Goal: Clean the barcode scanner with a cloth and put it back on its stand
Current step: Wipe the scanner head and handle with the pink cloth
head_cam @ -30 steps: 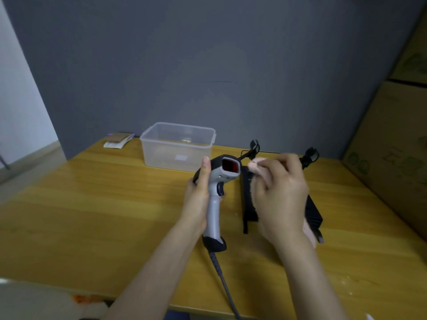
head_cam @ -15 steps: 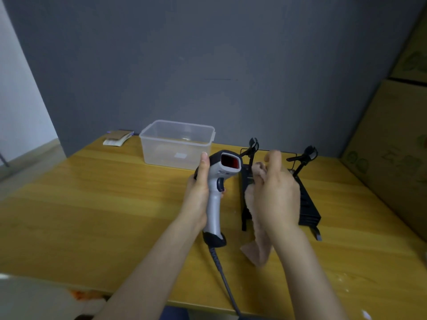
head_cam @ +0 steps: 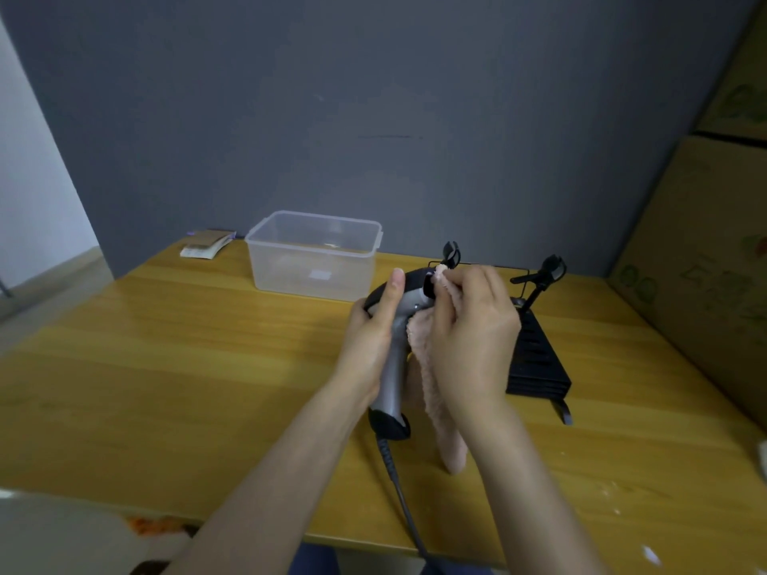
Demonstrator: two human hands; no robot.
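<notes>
My left hand (head_cam: 375, 334) grips the grey and black barcode scanner (head_cam: 393, 369) by its handle, upright above the table, thumb along the head. Its black cable (head_cam: 398, 483) trails down toward the table's front edge. My right hand (head_cam: 473, 329) holds a pink fluffy cloth (head_cam: 436, 392) and presses its top end against the front of the scanner head, covering the scan window. The rest of the cloth hangs down to the table. The black stand (head_cam: 535, 359) lies just right of my hands, with two upright clip arms behind them; its left part is hidden by my right hand.
A clear plastic box (head_cam: 313, 255) stands behind the scanner on the wooden table (head_cam: 166, 367). A small stack of cards (head_cam: 205, 246) lies at the back left corner. Cardboard boxes (head_cam: 705, 263) rise along the right side. A grey wall stands behind.
My right hand has moved left with the cloth and pressed it onto the scanner's head, which was uncovered before. My left hand has kept the scanner upright in nearly the same place.
</notes>
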